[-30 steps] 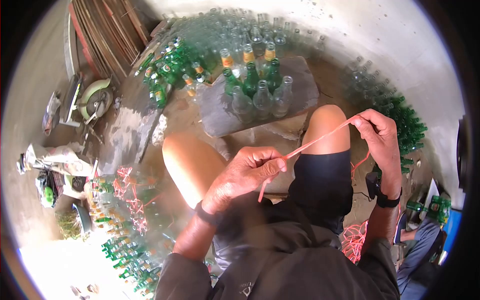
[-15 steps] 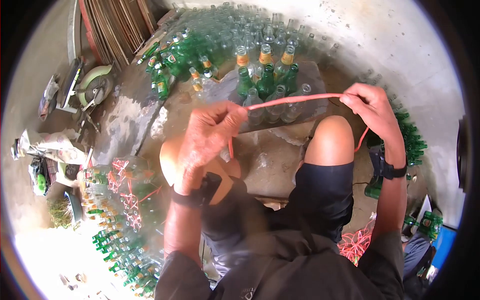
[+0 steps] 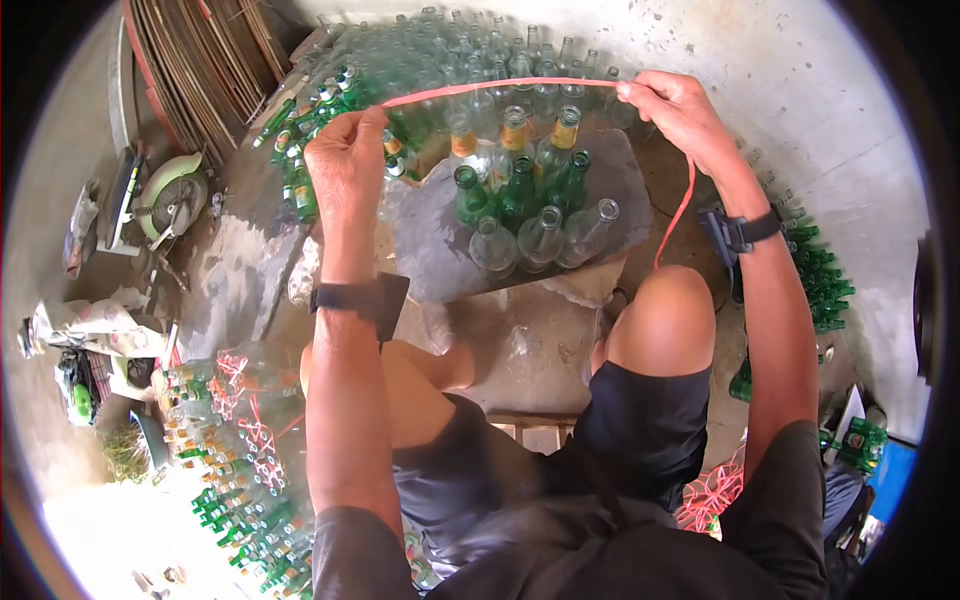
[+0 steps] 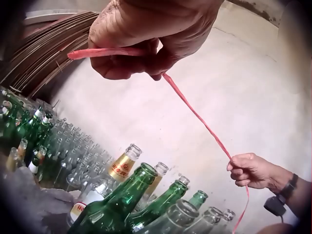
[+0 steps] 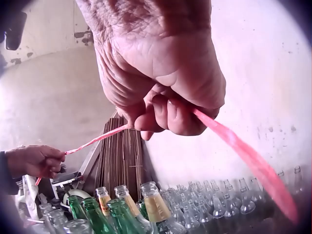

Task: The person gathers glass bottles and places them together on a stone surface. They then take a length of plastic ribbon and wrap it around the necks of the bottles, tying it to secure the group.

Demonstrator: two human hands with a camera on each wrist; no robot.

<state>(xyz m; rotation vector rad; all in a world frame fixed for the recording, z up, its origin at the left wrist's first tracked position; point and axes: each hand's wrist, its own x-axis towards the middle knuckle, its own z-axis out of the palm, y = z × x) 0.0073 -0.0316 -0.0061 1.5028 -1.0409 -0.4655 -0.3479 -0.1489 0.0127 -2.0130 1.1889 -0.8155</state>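
Observation:
A pink plastic strip (image 3: 500, 86) stretches between both hands, slightly bowed, above the bottles. My left hand (image 3: 345, 165) pinches it near one end; a short tail pokes out past the fingers in the left wrist view. My right hand (image 3: 680, 115) grips the strip farther along with curled fingers, and a longer tail (image 3: 678, 215) hangs down from it. Below, on a dark slab (image 3: 425, 255), bottles stand upright in three rows of three: clear ones with yellow neck labels (image 3: 513, 135) at the back, green bottles (image 3: 518, 195) in the middle, plain clear bottles (image 3: 541, 235) in front.
Many clear bottles (image 3: 480, 55) stand massed along the back wall. Green bottles (image 3: 815, 270) line the right wall, and mixed bottles (image 3: 235, 500) crowd the lower left. Tangled pink strips (image 3: 715, 495) lie by the right hip. Wooden boards (image 3: 205, 75) lean at the upper left.
Both hands have risen and reached forward, away from the lap and over the bottles. They have spread apart, so a longer stretch of strip spans between them.

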